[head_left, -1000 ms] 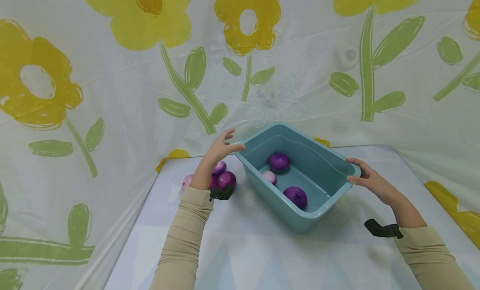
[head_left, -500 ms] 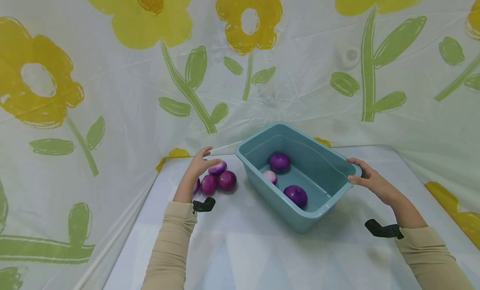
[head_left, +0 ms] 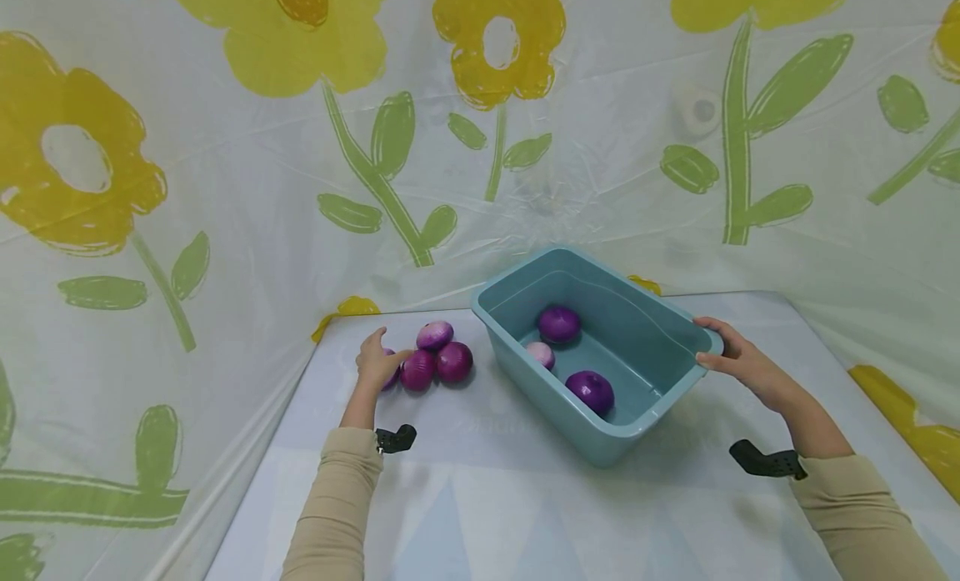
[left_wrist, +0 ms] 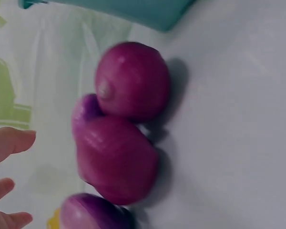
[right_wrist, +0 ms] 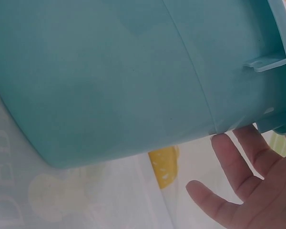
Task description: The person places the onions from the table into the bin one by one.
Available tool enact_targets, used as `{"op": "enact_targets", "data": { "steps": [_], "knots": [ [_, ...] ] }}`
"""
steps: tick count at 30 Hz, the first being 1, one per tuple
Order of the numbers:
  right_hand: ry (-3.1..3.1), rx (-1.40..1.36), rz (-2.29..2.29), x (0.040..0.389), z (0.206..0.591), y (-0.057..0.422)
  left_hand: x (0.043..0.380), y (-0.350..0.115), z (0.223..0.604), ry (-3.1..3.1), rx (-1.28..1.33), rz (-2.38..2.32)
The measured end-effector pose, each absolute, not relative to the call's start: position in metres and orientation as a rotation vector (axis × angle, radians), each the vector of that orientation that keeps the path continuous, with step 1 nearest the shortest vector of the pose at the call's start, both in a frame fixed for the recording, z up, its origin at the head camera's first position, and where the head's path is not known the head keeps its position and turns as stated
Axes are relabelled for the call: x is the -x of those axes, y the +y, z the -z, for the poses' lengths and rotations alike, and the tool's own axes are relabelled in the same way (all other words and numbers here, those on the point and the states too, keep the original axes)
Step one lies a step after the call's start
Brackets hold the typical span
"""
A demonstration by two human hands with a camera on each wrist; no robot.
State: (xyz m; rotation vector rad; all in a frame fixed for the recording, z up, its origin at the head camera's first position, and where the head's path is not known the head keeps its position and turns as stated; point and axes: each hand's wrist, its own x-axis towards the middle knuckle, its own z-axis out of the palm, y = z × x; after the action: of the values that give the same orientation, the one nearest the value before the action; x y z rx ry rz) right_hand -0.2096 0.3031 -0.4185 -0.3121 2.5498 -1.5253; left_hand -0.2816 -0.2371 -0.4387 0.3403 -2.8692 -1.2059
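My left hand (head_left: 375, 363) is over the leftmost purple onion (head_left: 389, 369) of a small cluster, partly hiding it, with thumb and fingers spread. In the left wrist view its fingers (left_wrist: 12, 143) show apart from the onions, at the left edge. Beside that onion lie a magenta onion (head_left: 417, 370), another magenta onion (head_left: 454, 363) and a purple-and-white onion (head_left: 435, 335). My right hand (head_left: 742, 360) grips the right rim of a teal plastic bin (head_left: 525, 389), thumb on top. In the right wrist view, fingertips (right_wrist: 224, 148) reach the bin's outer wall.
Inside the bin lie two dark purple onions (head_left: 558, 324) and a smaller pale pink onion (head_left: 541, 355). The white table (head_left: 510, 514) has pale blue triangles printed near its front. A flower-printed curtain (head_left: 600, 147) hangs right behind the bin and along the left side.
My left hand has come away from the bin's left corner, moving left and down to the leftmost onion. My right hand and the bin have stayed in place.
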Motion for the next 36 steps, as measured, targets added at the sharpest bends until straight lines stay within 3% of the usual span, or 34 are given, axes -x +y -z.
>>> {"op": "enact_targets", "data": {
  "steps": [13, 36],
  "knots": [
    [2.556, 0.320, 1.515, 0.210, 0.419, 0.302, 0.277, -0.253, 0.476, -2.796, -0.486, 1.082],
    [2.552, 0.323, 1.531, 0.209, 0.419, 0.303, 0.272, -0.254, 0.512, -2.472, -0.724, 1.470]
  ]
}}
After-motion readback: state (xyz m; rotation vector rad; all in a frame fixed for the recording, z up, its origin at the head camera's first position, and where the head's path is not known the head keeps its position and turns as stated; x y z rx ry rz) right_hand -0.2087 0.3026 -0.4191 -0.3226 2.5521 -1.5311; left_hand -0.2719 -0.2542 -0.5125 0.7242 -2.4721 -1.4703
